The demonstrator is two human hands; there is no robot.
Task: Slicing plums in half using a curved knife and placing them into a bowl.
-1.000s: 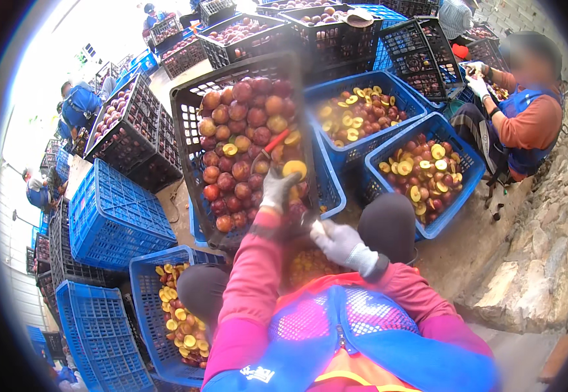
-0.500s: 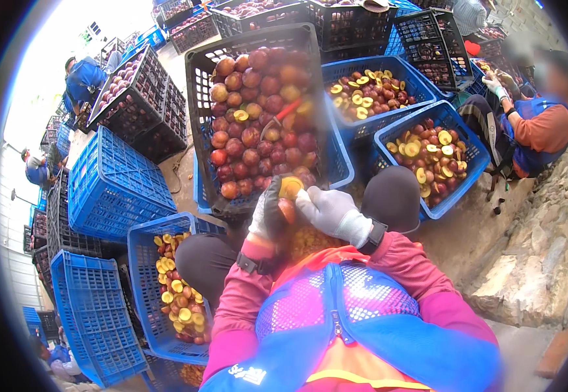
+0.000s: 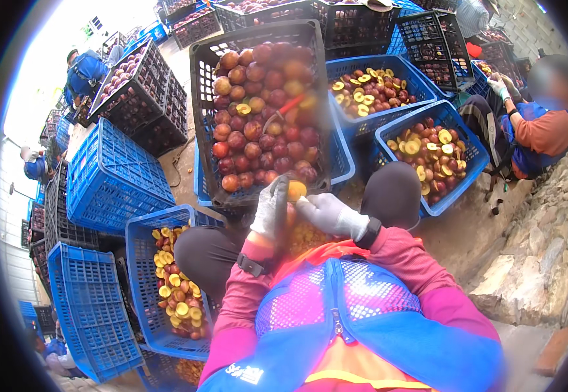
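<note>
A cut plum half (image 3: 297, 190) with yellow flesh shows between my two gloved hands, just past the near edge of a black crate (image 3: 195, 117) heaped with whole plums. My left hand (image 3: 269, 210), in a grey glove with a dark palm, is closed around the fruit; a blurred reddish part shows below the yellow face. Thumb and fingers of my right hand (image 3: 336, 215) pinch at the fruit's right side. On the heaped plums lies a red-handled tool (image 3: 290, 106) with a curved metal end, next to one cut plum (image 3: 243, 108).
Blue crates of cut plums stand at my left knee (image 3: 143, 274), at right (image 3: 450, 189) and beyond it (image 3: 421, 85). Upturned blue crates (image 3: 117, 179) and stacked black crates (image 3: 143, 98) fill the left. A gloved co-worker (image 3: 538, 130) sits at right by a stone wall (image 3: 532, 261).
Both hands stay together at the crate's near edge. My left hand has turned a little, showing more grey glove, and the yellow cut face has shifted slightly right.
</note>
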